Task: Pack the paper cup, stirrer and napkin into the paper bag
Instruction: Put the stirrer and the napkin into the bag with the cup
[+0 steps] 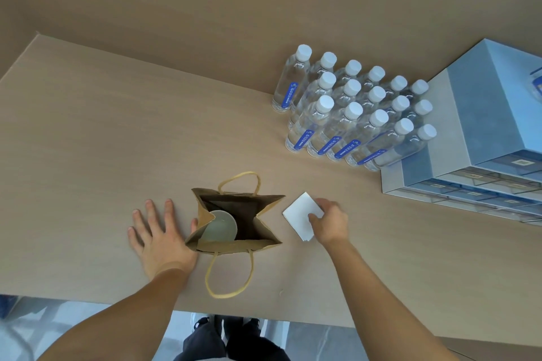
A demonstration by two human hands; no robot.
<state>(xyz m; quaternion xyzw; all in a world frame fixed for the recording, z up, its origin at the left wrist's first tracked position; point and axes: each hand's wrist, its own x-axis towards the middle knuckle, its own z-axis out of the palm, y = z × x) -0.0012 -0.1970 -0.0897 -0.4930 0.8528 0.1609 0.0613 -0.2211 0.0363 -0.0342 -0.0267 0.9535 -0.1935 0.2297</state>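
paper bag (pixel 265 208) open, paper cup (pixel 220 227) inside | right hand (pixel 330 221) pinching napkin (pixel 300 215) | left hand (pixel 159 234) flat

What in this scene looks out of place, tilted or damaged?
Little stands out. The paper cup leans inside the paper bag instead of standing upright, and the napkin under the right hand has a ragged corner. The left hand lies flat beside the bag. No stirrer is visible.

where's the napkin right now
In the head view the white napkin lies on the table just right of the open paper bag, with the right hand on its near right edge.
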